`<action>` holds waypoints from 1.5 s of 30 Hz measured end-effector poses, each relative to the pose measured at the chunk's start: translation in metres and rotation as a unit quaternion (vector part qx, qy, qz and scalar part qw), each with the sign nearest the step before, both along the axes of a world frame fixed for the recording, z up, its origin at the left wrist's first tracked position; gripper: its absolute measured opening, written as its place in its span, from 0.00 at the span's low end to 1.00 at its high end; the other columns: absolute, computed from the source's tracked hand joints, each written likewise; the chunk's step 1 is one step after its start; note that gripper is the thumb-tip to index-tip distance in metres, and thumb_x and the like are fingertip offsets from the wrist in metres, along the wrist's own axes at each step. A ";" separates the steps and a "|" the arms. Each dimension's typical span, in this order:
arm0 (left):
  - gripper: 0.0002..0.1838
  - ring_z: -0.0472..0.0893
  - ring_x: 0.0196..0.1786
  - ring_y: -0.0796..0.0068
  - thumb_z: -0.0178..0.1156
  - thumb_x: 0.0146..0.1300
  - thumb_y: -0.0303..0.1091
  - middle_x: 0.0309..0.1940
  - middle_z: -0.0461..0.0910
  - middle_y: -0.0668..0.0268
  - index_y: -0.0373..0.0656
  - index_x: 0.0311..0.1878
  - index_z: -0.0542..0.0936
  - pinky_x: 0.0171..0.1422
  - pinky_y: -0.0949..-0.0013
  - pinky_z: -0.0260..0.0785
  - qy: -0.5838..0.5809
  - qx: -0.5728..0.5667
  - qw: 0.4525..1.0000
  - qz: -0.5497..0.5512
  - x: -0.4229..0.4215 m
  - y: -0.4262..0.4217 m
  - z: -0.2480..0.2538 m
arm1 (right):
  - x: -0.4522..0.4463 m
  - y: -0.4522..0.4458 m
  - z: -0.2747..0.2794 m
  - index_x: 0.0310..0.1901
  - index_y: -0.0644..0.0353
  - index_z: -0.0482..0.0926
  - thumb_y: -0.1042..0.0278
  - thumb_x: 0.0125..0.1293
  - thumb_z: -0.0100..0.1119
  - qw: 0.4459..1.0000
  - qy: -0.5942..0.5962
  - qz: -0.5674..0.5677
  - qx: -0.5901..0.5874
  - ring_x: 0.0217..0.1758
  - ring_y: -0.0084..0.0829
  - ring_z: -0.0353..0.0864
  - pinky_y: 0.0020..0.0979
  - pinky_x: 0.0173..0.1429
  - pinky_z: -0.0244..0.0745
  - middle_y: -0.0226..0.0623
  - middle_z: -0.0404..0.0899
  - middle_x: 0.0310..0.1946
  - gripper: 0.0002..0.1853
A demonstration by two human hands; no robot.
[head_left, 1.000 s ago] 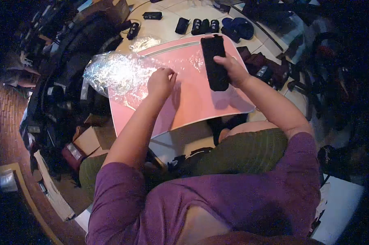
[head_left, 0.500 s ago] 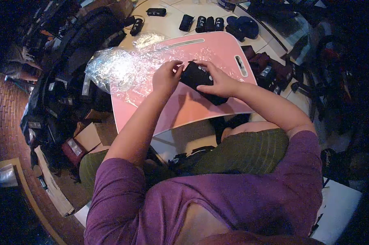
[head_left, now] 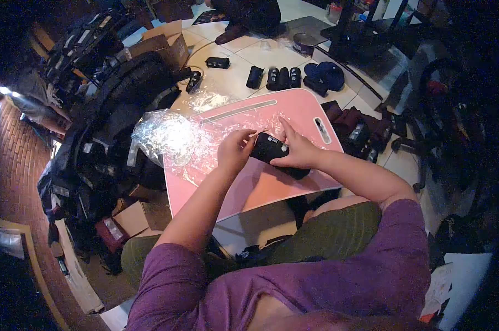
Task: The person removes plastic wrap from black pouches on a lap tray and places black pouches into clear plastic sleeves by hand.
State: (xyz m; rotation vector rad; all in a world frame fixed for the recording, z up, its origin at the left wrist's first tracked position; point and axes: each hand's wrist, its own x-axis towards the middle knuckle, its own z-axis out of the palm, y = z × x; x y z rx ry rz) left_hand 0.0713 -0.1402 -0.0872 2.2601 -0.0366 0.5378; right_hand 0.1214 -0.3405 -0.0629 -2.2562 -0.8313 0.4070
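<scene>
A compact black bundle (head_left: 270, 147) with white marks on its upper face lies on the pink lap table (head_left: 293, 105); its exact kind is hard to make out. My left hand (head_left: 235, 150) is closed at the bundle's left end, fingertips pinching at its upper edge. Around the right side is my right hand (head_left: 302, 151), with the thumb pressed along the near side and a finger raised at the far side. Crinkled clear plastic (head_left: 172, 138) covers the table's left part, left of my left hand.
Several black rolled bundles (head_left: 282, 78) and a dark blue cap (head_left: 331, 75) are on the tiled floor beyond the table. Dark maroon packs (head_left: 351, 124) are piled at the right. A large heap of black packed goods (head_left: 103, 138) and an open cardboard box (head_left: 169, 44) stand left. A person (head_left: 249, 19) sits at the far side.
The view has tilted up, so everything sits lower and the person at the far side shows. My right fingers have lifted slightly off the bundle's far side; both hands stay at it.
</scene>
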 end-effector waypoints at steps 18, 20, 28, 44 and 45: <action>0.07 0.79 0.26 0.71 0.62 0.54 0.33 0.28 0.79 0.61 0.46 0.37 0.81 0.31 0.71 0.71 -0.029 -0.031 0.999 -0.019 0.006 0.007 -0.001 | 0.006 -0.001 -0.011 0.58 0.63 0.61 0.60 0.53 0.64 0.993 0.055 0.035 0.100 0.57 0.38 0.69 0.36 0.59 0.65 0.50 0.69 0.52 0.33; 0.07 0.80 0.27 0.71 0.62 0.54 0.33 0.28 0.80 0.61 0.45 0.37 0.82 0.31 0.71 0.72 -0.025 -0.080 0.996 -0.031 0.008 0.010 -0.008 | 0.004 0.000 -0.009 0.59 0.62 0.60 0.60 0.54 0.63 0.985 0.093 0.031 0.141 0.57 0.40 0.70 0.36 0.59 0.65 0.51 0.67 0.53 0.34; 0.07 0.81 0.29 0.71 0.63 0.54 0.33 0.30 0.80 0.61 0.43 0.35 0.81 0.32 0.71 0.73 -0.008 -0.054 0.998 -0.033 0.008 0.012 -0.006 | 0.005 0.003 -0.024 0.63 0.59 0.58 0.56 0.54 0.61 0.996 -0.003 0.008 0.091 0.56 0.45 0.71 0.36 0.57 0.68 0.55 0.68 0.53 0.37; 0.30 0.77 0.28 0.69 0.57 0.57 0.56 0.36 0.74 0.57 0.35 0.48 0.72 0.33 0.66 0.74 0.134 -0.412 0.894 0.116 0.012 0.010 -0.017 | 0.012 -0.003 -0.028 0.63 0.58 0.59 0.59 0.60 0.58 0.956 0.222 -0.033 0.186 0.46 0.33 0.76 0.32 0.49 0.72 0.45 0.74 0.48 0.32; 0.38 0.77 0.32 0.66 0.51 0.56 0.63 0.36 0.73 0.56 0.33 0.51 0.68 0.36 0.62 0.74 0.243 -0.496 0.826 0.113 0.010 0.006 -0.013 | 0.011 -0.003 -0.026 0.63 0.58 0.59 0.59 0.60 0.58 0.956 0.223 -0.032 0.186 0.46 0.33 0.76 0.32 0.49 0.72 0.45 0.74 0.48 0.32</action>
